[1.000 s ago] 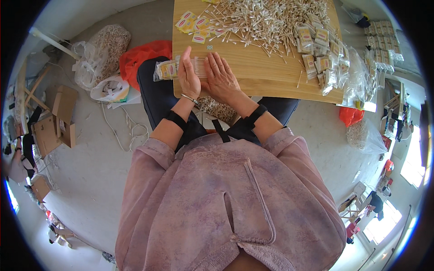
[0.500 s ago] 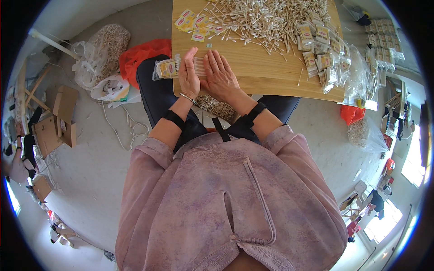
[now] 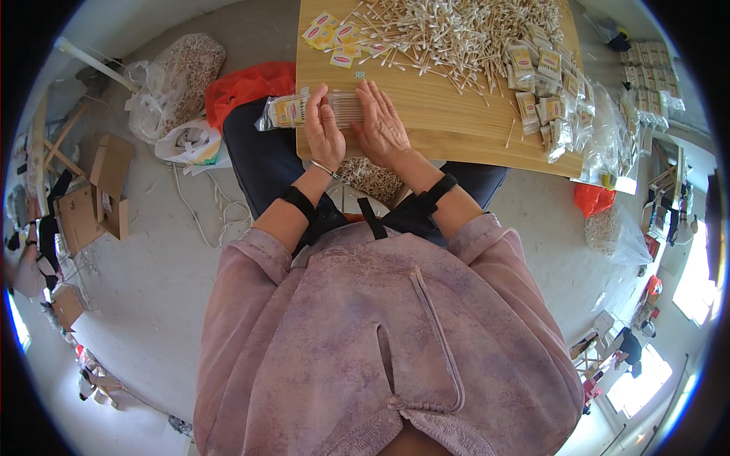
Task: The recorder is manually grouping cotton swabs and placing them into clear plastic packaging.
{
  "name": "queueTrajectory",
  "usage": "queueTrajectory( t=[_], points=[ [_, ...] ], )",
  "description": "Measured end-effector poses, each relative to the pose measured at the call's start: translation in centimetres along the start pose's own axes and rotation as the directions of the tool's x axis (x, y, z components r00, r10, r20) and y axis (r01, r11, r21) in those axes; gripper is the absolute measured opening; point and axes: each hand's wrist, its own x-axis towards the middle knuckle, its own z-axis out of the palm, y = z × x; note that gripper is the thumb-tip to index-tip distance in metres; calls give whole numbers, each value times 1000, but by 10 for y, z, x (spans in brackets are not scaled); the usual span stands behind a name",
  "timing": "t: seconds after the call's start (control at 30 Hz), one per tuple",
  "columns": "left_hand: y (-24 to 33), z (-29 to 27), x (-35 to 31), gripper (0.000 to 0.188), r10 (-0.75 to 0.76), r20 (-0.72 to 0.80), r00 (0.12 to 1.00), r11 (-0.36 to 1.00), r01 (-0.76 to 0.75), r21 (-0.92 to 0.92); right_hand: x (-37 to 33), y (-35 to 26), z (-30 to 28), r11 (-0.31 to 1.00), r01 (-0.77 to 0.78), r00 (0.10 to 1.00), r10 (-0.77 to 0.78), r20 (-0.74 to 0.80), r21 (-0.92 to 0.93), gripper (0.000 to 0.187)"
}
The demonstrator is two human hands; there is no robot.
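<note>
On the near left part of the table, a row of cotton swabs (image 3: 347,108) lies between my two hands. My left hand (image 3: 325,131) stands on edge over its left end, fingers stretched out and held up. At the other end rests my right hand (image 3: 382,125), its fingers extended along the swab tips and its palm turned toward the row. Neither hand grips anything. Left of my left hand lies a clear plastic bag (image 3: 286,112) with a yellow card in it, reaching past the table's edge; its join with the swabs is hidden behind that hand.
Loose swabs (image 3: 456,34) are heaped across the far side of the table (image 3: 441,125). Several yellow cards (image 3: 320,30) lie far left. Filled packets (image 3: 550,64) pile up at the right. A red bag (image 3: 247,87) and a swab-filled sack (image 3: 194,72) stand left on the floor.
My hands have drawn slightly apart, so more of the swab row shows between them. The table sits a little further right in view.
</note>
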Motion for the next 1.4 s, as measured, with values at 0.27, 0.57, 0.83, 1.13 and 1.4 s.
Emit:
queueTrajectory(
  t=[0.27,0.57,0.83,1.13,1.4],
  points=[
    [2,1,0,35,-11,-13,1000,1000,11,8,22,12,-4,999,-46,977,48,-208,16,16],
    [2,-1,0,35,-67,-8,998,997,67,-35,45,10,-20,991,-95,994,99,38,-95,12],
    [3,0,2,36,-68,5,998,996,69,-62,41,17,-23,994,22,998,-29,-62,-110,11],
    [1,0,3,36,-14,5,1000,992,14,-123,-14,21,-42,1000,-7,1000,7,-27,1,9],
    [-21,-7,4,39,-125,-24,992,939,110,-324,-45,4,-35,989,138,984,-132,117,-52,14]
  ],
)
